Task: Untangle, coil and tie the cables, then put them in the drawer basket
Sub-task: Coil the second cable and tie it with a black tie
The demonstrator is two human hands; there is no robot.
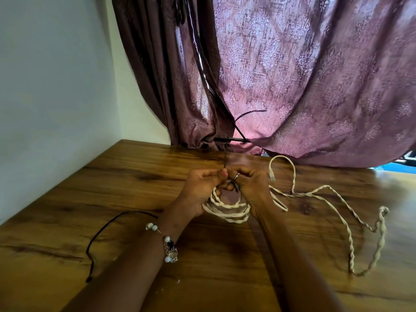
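Observation:
A coil of white twisted cable hangs between my two hands above the wooden table. My left hand grips the coil's left side, fingers curled. My right hand, with a ring on one finger, grips the top right of the coil. Both hands pinch a thin dark tie that sticks up between them. The rest of the white cable trails loose to the right in twisted loops, its clear plug lying just right of my right hand.
A thin black cable lies curved on the table at the left. A purple patterned curtain hangs behind the table's far edge, with black cords at its foot. A white wall borders the left side.

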